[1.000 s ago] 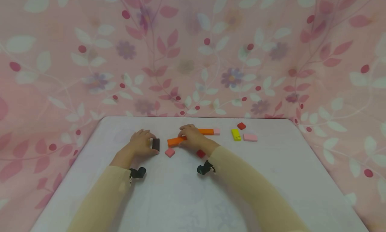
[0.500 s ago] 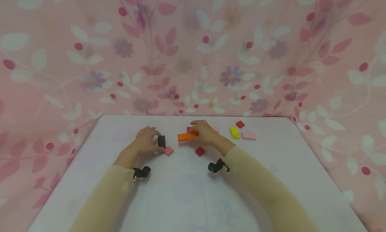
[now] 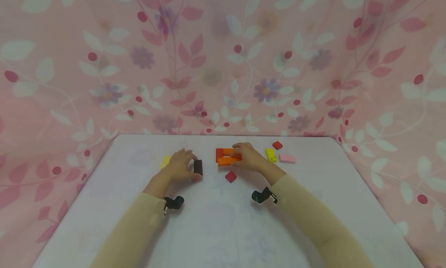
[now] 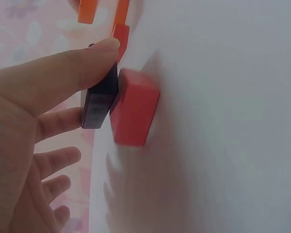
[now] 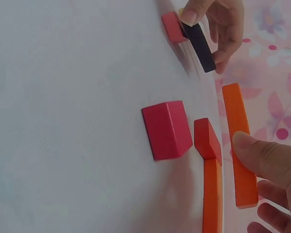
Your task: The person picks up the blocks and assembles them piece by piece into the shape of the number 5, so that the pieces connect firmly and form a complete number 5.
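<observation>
My left hand [image 3: 179, 165] pinches a dark block [image 3: 198, 167] between thumb and fingers, held just above a pinkish-red block [image 4: 136, 107], which it mostly covers in the head view. An orange block [image 5: 240, 145] is pinched in my right hand [image 3: 251, 158]. It hangs above and in front of a red block [image 5: 207, 138] and a second orange block [image 5: 212, 194] that lie end to end on the table. A dark red block [image 3: 230, 177] sits alone nearer to me, between the hands.
Beyond the left hand a yellow block [image 3: 165, 162] shows partly. To the right lie another yellow block [image 3: 271, 155], a pink block [image 3: 287, 158] and a small red block [image 3: 277, 145]. The white table [image 3: 216, 229] ends at a floral curtain [image 3: 216, 66].
The left hand has shifted right with the dark block, over the pinkish-red block, uncovering a yellow block. My right hand has carried its orange block rightward, in front of the red-and-orange row.
</observation>
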`<control>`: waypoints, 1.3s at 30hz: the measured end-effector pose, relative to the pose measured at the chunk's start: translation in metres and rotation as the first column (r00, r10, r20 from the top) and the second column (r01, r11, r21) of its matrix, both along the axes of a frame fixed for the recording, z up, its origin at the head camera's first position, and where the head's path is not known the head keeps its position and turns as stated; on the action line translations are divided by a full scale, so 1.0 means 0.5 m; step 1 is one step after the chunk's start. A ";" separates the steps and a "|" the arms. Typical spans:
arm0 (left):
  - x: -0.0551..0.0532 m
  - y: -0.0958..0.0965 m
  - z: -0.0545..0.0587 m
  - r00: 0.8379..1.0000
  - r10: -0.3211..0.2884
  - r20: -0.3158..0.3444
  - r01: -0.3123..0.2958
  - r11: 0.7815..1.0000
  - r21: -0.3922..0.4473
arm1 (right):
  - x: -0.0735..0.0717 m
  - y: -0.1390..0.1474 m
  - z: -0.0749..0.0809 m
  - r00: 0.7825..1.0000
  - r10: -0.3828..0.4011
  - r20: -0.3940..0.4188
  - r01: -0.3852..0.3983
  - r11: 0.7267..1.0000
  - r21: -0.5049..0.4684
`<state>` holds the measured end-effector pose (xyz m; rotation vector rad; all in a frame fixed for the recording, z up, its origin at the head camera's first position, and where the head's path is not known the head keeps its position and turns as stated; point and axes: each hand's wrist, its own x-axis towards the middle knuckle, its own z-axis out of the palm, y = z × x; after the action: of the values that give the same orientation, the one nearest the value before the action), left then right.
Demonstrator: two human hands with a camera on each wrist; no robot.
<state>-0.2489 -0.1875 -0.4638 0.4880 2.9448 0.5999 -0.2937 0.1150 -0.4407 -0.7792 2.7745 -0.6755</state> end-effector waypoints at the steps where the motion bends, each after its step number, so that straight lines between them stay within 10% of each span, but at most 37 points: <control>1: 0.001 0.006 0.000 1.000 -0.001 0.001 0.001 1.000 -0.002 | 0.001 0.005 -0.001 1.000 -0.006 0.004 0.006 1.000 -0.005; 39: -0.020 0.148 -0.037 1.000 -0.022 0.003 0.022 0.998 -0.058 | 0.019 0.052 -0.051 0.995 -0.099 0.027 0.099 0.995 0.006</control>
<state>-0.2590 -0.1135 -0.4820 0.5127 2.9411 0.5103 -0.2840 0.1409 -0.4663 -0.6303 2.8046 -0.6906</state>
